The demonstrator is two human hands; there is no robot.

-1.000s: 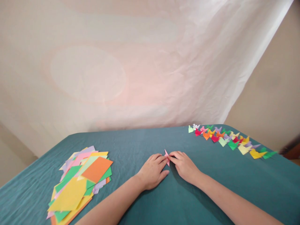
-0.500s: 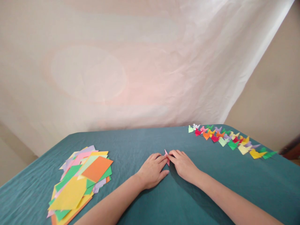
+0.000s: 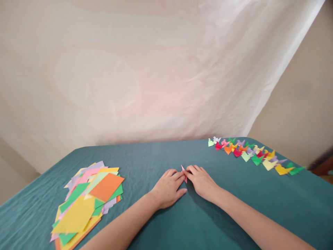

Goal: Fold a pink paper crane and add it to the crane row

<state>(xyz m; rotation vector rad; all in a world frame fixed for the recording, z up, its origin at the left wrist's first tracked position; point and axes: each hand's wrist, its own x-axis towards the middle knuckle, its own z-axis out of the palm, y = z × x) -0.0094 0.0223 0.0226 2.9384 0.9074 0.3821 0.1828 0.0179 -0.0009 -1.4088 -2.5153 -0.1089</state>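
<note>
A small piece of pink folded paper (image 3: 185,178) lies on the table between my hands, a narrow point of it sticking out at the far side. With its fingertips, my left hand (image 3: 168,189) holds the paper against the cloth from the left; its thumb rests apart, nearer to me. My right hand (image 3: 201,181) grips the right side of the same paper with thumb and index finger, the other fingers curled. Much of the paper is covered by the fingers, so its exact folded form is hard to make out.
A loose pile of coloured paper sheets (image 3: 107,187) lies on the left of the table. Rows of small folded paper birds (image 3: 246,156) stand at the back right. Dark green cloth (image 3: 145,159) covers the table, and a pale hanging sheet (image 3: 156,86) rises behind it.
The whole view has shifted slightly. Both hands stay at the pink paper in nearly the same pose, with hardly any movement of the fingers.
</note>
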